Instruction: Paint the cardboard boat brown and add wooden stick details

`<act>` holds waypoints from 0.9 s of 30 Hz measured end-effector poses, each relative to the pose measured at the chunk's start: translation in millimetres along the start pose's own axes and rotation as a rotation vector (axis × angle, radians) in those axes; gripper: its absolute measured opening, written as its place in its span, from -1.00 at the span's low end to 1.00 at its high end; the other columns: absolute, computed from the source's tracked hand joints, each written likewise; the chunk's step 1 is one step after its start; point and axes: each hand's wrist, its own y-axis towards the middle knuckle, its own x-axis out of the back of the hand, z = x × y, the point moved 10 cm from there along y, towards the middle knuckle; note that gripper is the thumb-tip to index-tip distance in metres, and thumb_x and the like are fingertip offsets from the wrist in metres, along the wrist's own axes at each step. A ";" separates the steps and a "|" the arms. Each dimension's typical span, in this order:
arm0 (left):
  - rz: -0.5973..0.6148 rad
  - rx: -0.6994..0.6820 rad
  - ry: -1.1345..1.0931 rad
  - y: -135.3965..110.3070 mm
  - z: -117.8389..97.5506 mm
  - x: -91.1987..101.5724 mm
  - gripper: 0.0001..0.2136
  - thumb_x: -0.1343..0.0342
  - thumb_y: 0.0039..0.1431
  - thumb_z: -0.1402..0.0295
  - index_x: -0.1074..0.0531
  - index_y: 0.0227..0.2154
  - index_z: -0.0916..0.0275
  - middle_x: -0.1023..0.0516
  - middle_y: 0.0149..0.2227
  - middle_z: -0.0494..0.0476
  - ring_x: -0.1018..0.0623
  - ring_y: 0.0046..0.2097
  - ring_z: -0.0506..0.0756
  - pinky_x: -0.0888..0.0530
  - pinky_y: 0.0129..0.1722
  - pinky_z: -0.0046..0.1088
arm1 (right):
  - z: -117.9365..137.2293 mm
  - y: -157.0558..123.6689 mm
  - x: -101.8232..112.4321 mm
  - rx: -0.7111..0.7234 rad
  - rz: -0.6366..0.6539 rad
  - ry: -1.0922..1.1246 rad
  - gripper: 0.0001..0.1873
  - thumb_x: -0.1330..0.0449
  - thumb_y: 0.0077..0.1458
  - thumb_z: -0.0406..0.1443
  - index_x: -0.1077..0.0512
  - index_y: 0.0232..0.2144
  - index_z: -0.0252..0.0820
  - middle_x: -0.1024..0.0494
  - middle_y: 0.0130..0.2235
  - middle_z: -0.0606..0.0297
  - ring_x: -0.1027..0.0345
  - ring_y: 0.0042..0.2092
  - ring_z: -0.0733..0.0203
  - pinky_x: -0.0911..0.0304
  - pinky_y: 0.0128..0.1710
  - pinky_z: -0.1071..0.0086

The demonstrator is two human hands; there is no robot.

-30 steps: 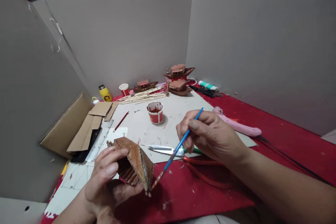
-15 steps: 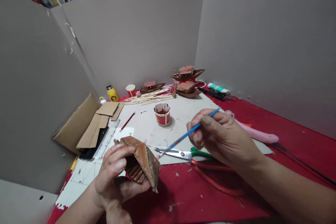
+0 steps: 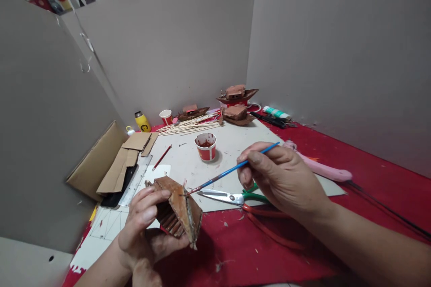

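Observation:
My left hand (image 3: pixel 143 228) is closed around a small brown cardboard boat model (image 3: pixel 177 210), holding it up near the table's front edge. My right hand (image 3: pixel 279 177) pinches a thin blue paintbrush (image 3: pixel 232 171). The brush tip touches the top edge of the model. A red-and-white paper cup of brown paint (image 3: pixel 205 146) stands on the grey board (image 3: pixel 235 148) behind the brush.
Green-handled scissors (image 3: pixel 225 196) and red pliers (image 3: pixel 269 224) lie under my right hand. Several finished brown boat models (image 3: pixel 237 103), wooden sticks (image 3: pixel 188 125), a pink tool (image 3: pixel 319 168), cardboard pieces (image 3: pixel 117 166), a ruler (image 3: pixel 134 181) and a yellow bottle (image 3: pixel 142 121) sit around. Grey partitions wall the desk.
The brush swung from the model's lower edge up and away, then its tip came to the model's top edge. The left hand kept the model nearly still.

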 end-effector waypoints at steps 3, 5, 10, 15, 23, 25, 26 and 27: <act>0.016 0.023 -0.005 0.4 3.0 -0.5 -0.23 -0.49 -0.30 0.18 -0.26 0.04 0.00 -0.62 -0.21 0.03 -0.65 -0.38 0.15 -0.63 -0.25 -0.16 | -1.4 -3.8 -9.8 -0.029 0.095 0.009 -0.72 -0.37 0.05 -0.07 -0.57 -0.47 -0.16 -0.50 -0.65 0.35 -0.35 -0.61 0.33 -0.28 -0.62 0.50; 0.023 0.032 -0.019 1.5 4.9 0.7 -0.24 -0.49 -0.30 0.15 -0.27 0.02 0.01 -0.62 -0.22 0.03 -0.65 -0.39 0.14 -0.62 -0.25 -0.16 | 1.6 -4.6 -9.5 -0.010 0.090 0.004 -0.72 -0.36 0.04 -0.06 -0.58 -0.47 -0.15 -0.50 -0.65 0.35 -0.36 -0.61 0.32 -0.28 -0.62 0.49; 0.054 0.005 -0.006 1.5 3.9 1.1 -0.18 -0.51 -0.33 0.17 -0.25 0.06 0.04 -0.62 -0.18 0.07 -0.66 -0.36 0.15 -0.61 -0.21 -0.16 | 11.4 -4.5 1.3 0.090 -0.019 -0.037 -0.78 -0.36 0.07 -0.12 -0.58 -0.45 -0.13 -0.53 -0.60 0.35 -0.38 -0.57 0.34 -0.32 -0.57 0.51; 0.103 -0.051 0.003 -2.6 -0.8 -3.0 -0.18 -0.51 -0.31 0.22 -0.23 0.07 0.00 -0.62 -0.13 0.08 -0.67 -0.31 0.17 -0.61 -0.19 -0.16 | 9.8 -10.8 -10.1 0.057 0.115 -0.012 -0.80 -0.34 0.10 -0.12 -0.61 -0.42 -0.11 -0.54 -0.60 0.34 -0.39 -0.57 0.33 -0.33 -0.55 0.50; 0.194 -0.113 -0.096 -6.9 -2.6 -6.1 -0.28 -0.49 -0.24 0.31 -0.28 0.03 0.05 -0.61 -0.12 0.05 -0.68 -0.26 0.14 -0.58 -0.12 -0.23 | 16.4 -12.5 -3.4 0.126 0.040 -0.102 -0.85 -0.33 0.13 -0.17 -0.60 -0.40 -0.08 -0.56 -0.56 0.36 -0.42 -0.53 0.37 -0.34 -0.53 0.55; 0.208 -0.104 -0.097 -8.7 -2.2 -6.7 -0.32 -0.48 -0.21 0.31 -0.29 0.01 0.05 -0.62 -0.12 0.05 -0.68 -0.25 0.14 -0.57 -0.10 -0.23 | 15.4 -14.0 -10.4 0.117 0.120 -0.082 -0.85 -0.32 0.14 -0.16 -0.60 -0.39 -0.07 -0.56 -0.56 0.35 -0.41 -0.53 0.35 -0.34 -0.52 0.52; 0.219 -0.094 -0.093 -9.4 -1.5 -7.5 -0.33 -0.48 -0.20 0.31 -0.29 0.00 0.06 -0.62 -0.12 0.05 -0.68 -0.24 0.14 -0.56 -0.09 -0.23 | 15.5 -14.8 -13.1 0.114 0.151 -0.067 -0.85 -0.31 0.15 -0.16 -0.60 -0.38 -0.07 -0.56 -0.56 0.36 -0.41 -0.54 0.35 -0.35 -0.52 0.51; 0.226 -0.085 -0.091 -10.0 -0.9 -8.0 -0.34 -0.48 -0.20 0.30 -0.30 -0.01 0.07 -0.62 -0.12 0.05 -0.68 -0.24 0.14 -0.56 -0.09 -0.24 | 16.5 -15.3 -14.0 0.117 0.162 -0.055 -0.85 -0.31 0.15 -0.15 -0.60 -0.38 -0.06 -0.56 -0.56 0.36 -0.40 -0.54 0.34 -0.35 -0.53 0.50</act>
